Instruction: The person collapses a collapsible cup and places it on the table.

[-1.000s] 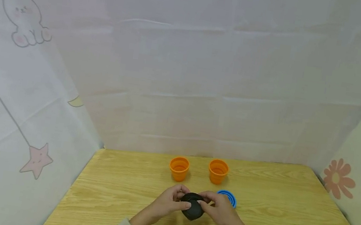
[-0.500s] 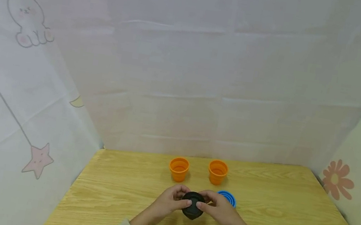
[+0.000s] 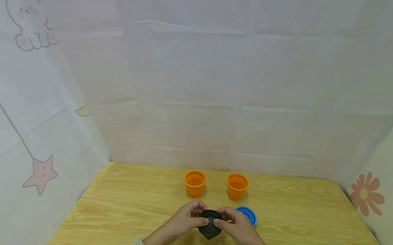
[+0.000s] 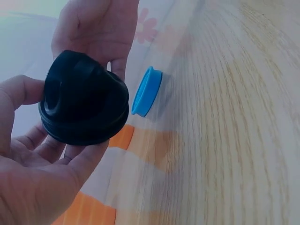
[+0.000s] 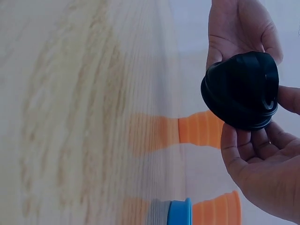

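Both hands hold a black collapsible cup [image 3: 209, 231] over the front middle of the table. Its wall is pushed out of shape, with dents and a blunt point towards the person. My left hand [image 3: 182, 220] grips it from the left, thumb on top and fingers under the rim. From the other side my right hand [image 3: 240, 229] holds it the same way, its thumb pressing into the wall. In the left wrist view the black cup [image 4: 86, 101] shows a ridged rim resting on the fingers. The right wrist view shows the dented cup [image 5: 241, 91] between both hands.
Two orange collapsible cups [image 3: 195, 184] [image 3: 237, 187] stand upright behind the hands. A flattened blue collapsible cup [image 3: 248, 215] lies just beyond the right hand. The wooden table [image 3: 124, 200] meets a printed cloth wall [image 3: 203, 77] at the back.
The black cup has turned slightly and its wall has been pressed, so the thumbs now sit closer together on it. The orange and blue cups have not moved.
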`<state>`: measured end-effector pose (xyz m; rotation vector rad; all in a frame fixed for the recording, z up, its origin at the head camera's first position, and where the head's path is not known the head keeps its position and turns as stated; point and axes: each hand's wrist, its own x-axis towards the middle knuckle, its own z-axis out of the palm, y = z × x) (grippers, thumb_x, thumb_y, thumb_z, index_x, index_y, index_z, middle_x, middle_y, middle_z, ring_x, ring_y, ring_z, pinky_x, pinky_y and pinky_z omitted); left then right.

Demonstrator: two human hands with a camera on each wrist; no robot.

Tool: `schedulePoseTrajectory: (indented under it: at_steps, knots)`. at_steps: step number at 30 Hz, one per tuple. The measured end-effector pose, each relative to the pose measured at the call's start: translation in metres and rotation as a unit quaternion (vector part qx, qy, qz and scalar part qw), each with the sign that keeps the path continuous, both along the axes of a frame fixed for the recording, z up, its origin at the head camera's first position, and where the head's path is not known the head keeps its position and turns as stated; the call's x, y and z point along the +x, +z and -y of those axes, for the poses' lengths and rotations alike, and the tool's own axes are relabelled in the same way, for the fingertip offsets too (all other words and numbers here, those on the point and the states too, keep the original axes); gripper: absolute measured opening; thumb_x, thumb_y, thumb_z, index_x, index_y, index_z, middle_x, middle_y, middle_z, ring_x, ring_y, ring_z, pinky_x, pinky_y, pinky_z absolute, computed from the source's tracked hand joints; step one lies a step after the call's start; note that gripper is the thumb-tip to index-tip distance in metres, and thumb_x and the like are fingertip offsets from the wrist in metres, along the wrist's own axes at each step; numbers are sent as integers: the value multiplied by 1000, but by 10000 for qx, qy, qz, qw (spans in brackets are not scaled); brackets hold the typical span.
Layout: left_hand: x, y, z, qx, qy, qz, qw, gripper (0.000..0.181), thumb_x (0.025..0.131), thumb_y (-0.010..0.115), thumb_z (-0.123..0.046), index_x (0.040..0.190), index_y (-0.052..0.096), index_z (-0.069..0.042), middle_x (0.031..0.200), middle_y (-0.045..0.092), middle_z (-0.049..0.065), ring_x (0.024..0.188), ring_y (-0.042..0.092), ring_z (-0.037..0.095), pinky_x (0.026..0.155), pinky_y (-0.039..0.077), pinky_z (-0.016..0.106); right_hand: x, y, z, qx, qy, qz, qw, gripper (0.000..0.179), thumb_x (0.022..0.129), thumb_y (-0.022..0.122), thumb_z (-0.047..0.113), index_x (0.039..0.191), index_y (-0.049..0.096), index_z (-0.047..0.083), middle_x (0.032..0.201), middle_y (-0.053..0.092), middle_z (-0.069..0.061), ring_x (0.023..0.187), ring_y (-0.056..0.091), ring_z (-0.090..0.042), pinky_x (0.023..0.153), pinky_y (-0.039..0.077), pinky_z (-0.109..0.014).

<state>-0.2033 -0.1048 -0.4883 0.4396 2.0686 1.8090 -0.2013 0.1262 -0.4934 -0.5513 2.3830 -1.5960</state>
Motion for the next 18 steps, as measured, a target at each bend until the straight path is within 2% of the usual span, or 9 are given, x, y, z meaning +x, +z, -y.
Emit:
schedulePoseTrajectory:
  at_steps: [5,13,18]
  knots:
    - [-1,-2,-1,136,150,72,9998,27,95,68,-12,117,56,-4,102,65,4,93,60,18,80,52,30,0,-2,1,-160,-48,80,9998,41,99,67,36,130,65,8,113,69,-2,105,59,-20,87,51,-35]
    - [-2,-3,1,778,330,280,9960,35,96,68,-14,122,52,0,106,60,8,97,60,18,85,58,31,0,-7,-2,-774,-154,635,9949,55,98,68,38,143,54,9,128,64,-8,118,58,-26,96,53,-43]
    - [-3,-2,0,1098,359,354,9927,44,98,67,-17,132,49,2,116,60,12,104,62,19,89,58,32,3,-9,-4,-1265,-154,916,9876,65,97,69,34,149,45,2,131,61,-14,122,59,-28,98,54,-37]
